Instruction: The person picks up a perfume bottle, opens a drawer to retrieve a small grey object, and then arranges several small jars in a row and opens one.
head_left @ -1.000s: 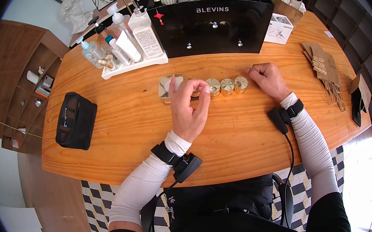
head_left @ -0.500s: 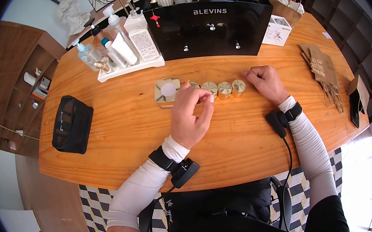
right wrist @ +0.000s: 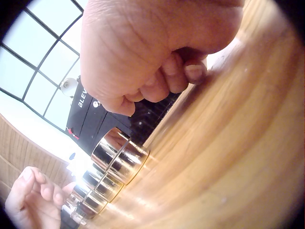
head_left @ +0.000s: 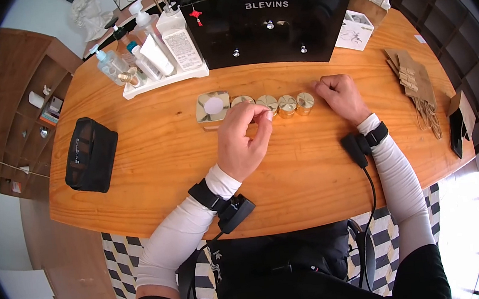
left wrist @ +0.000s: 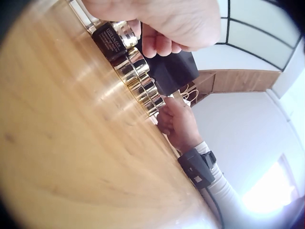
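My left hand (head_left: pixel 243 143) hovers on the near side of a row of cosmetics, fingers loosely bent and nothing between them. Its thumb and forefinger tips come close together, overlapping the lid of a gold jar (head_left: pixel 268 102). Leftmost in the row is a square gold-topped container (head_left: pixel 204 111) with a pale round centre. Beside it stands a dark labelled jar (left wrist: pixel 109 42) with a gold lid. Two smaller gold jars, one in the middle (head_left: pixel 286 106) and one at the right end (head_left: pixel 305 103), continue the row. Just past that end, my right hand (head_left: pixel 345 99) rests on the table, fingers curled and holding nothing.
A black drawer box (head_left: pixel 262 40) stands behind the row. To its left, a white tray (head_left: pixel 167 85) bears several bottles and tubes. A black mesh pouch (head_left: pixel 91 156) lies at the left; flat brown paper bags (head_left: pixel 415 88) lie at the right.
My left hand has drawn slightly toward me and right of the row, uncovering the square container and the dark jar's lid. The right hand stays put; the head view has shifted a little.
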Demonstrator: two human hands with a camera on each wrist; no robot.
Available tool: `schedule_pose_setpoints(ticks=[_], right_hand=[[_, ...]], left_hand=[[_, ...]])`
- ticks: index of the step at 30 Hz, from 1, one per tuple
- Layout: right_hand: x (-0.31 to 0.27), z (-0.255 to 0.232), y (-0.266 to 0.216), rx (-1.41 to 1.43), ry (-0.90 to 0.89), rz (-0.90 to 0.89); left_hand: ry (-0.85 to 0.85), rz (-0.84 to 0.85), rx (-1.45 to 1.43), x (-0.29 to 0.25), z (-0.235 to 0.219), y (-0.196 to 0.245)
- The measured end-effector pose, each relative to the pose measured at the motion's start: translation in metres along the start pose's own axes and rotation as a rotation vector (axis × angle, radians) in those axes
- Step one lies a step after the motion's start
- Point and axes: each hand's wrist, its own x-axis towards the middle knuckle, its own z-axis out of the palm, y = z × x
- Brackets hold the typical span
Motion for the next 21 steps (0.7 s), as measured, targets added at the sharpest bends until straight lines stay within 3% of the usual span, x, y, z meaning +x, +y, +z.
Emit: schedule_pose_setpoints(ticks=[21], right_hand=[[0.0004, 0.0003, 0.0011, -0.012, -0.006, 0.018]], left_hand=[[0.046, -0.02, -0.07, -0.0008, 0.0019, 0.0008]])
